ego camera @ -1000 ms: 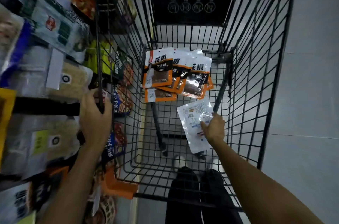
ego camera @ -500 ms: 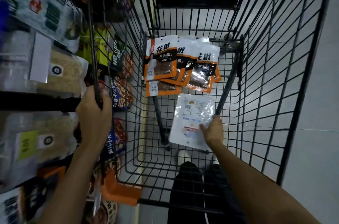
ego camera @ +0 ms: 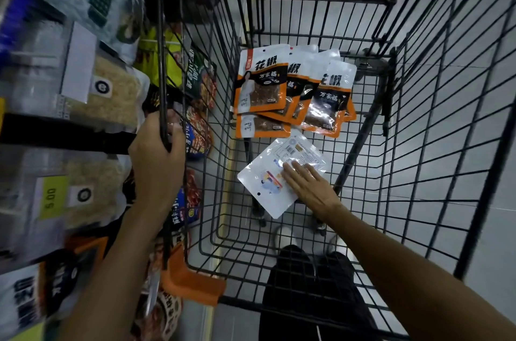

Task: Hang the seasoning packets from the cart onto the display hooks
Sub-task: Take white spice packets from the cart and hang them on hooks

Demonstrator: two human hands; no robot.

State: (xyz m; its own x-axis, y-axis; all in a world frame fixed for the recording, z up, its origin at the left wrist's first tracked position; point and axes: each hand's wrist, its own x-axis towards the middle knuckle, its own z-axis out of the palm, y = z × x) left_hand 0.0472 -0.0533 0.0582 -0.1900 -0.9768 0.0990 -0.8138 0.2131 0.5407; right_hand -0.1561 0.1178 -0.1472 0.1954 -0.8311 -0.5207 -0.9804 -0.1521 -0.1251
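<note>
Several orange, black and white seasoning packets [ego camera: 262, 83] lie overlapping at the far end of the black wire cart [ego camera: 418, 106]. One white packet [ego camera: 265, 187] lies back side up on the cart floor, nearer to me. My right hand [ego camera: 307, 187] rests flat on it with straight fingers. My left hand [ego camera: 159, 162] grips the cart's left top rail. The display hooks themselves are hidden behind hanging goods on the left.
A store display [ego camera: 83, 95] packed with hanging bags and packets fills the left side, close against the cart. An orange plastic piece [ego camera: 192, 279] sits at the cart's near left corner. Grey floor tiles [ego camera: 488, 173] lie to the right. My dark trousers show below the cart.
My right hand pinched the white packet's edge earlier; now the packet lies flatter and turned on the cart floor, with the fingers spread over it. The left hand stays on the rail.
</note>
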